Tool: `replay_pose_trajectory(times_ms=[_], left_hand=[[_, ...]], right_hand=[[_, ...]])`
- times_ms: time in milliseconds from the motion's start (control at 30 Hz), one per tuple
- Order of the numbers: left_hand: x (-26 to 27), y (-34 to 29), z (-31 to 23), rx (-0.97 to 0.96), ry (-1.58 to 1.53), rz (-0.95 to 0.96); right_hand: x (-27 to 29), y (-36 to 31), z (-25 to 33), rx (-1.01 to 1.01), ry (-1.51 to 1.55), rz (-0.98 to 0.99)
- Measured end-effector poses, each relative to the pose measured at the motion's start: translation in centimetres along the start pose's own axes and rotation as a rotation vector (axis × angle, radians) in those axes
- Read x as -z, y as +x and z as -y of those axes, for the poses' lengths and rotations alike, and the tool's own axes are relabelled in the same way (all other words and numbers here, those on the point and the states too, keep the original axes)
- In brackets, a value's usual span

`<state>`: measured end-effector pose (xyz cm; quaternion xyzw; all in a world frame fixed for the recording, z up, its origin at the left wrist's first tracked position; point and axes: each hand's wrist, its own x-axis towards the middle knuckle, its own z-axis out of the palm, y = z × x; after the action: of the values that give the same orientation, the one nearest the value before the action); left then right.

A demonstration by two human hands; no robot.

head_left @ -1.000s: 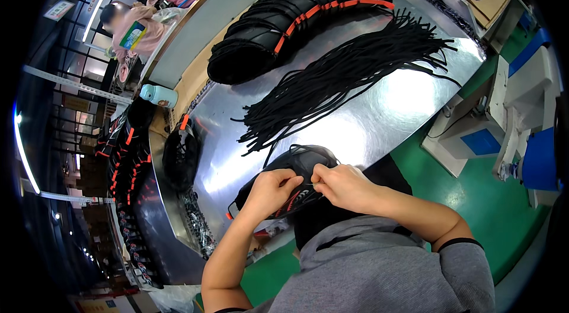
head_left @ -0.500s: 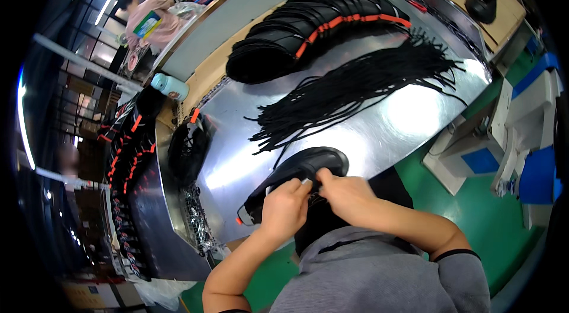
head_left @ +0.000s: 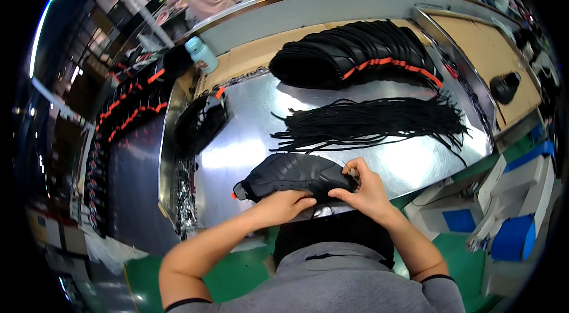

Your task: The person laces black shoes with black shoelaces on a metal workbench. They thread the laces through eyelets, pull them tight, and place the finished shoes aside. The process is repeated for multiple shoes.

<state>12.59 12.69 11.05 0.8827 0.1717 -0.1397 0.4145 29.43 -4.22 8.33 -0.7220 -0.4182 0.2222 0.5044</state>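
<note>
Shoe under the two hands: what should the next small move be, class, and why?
Probably the right hand should pinch the shoe's right end: its thumb and fingertips stand apart there, while the left hand lies at the near edge, seemingly placed to steady it.

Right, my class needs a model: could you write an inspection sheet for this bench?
Surface: shiny silver metal tabletop, reflecting light.
Work items: black shoe upper with an orange heel tab; bundle of thin black laces; row of nested black uppers with orange tabs.
Clutter: pale-blue cylindrical bottle near the far left corner.
Hands: bare left hand and bare right hand touch the nearest upper.
Cables: nothing clearly seen.
Surroundings: green floor; people in pink tops.
</note>
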Motion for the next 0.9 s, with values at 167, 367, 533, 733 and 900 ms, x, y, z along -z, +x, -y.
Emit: replay_pose_trajectory(times_ms=[167, 367, 533, 733, 900], left_hand=[[-0.6, 1.4, 1.5, 0.116, -0.421, -0.016], [0.9, 1.6, 2.4, 0.133, -0.413, -0.369], [1.3, 2.4, 1.0, 0.162, -0.450, -0.211], [1.4, 2.4, 0.8, -0.237, 0.235, -0.594], [6.4, -0.8, 3.9, -0.297, 0.501, -0.989]], right_hand=[[-0.9, 0.0, -0.7, -0.091, 0.060, -0.009], [-1.0, 0.4, -2.1, -0.212, 0.245, 0.050], [-0.9, 0.4, -2.0, -0.345, 0.321, 0.119], [-1.3, -0.1, -2.3, -0.260, 0.331, 0.090], [0.8, -0.4, -2.4, -0.207, 0.286, 0.114]])
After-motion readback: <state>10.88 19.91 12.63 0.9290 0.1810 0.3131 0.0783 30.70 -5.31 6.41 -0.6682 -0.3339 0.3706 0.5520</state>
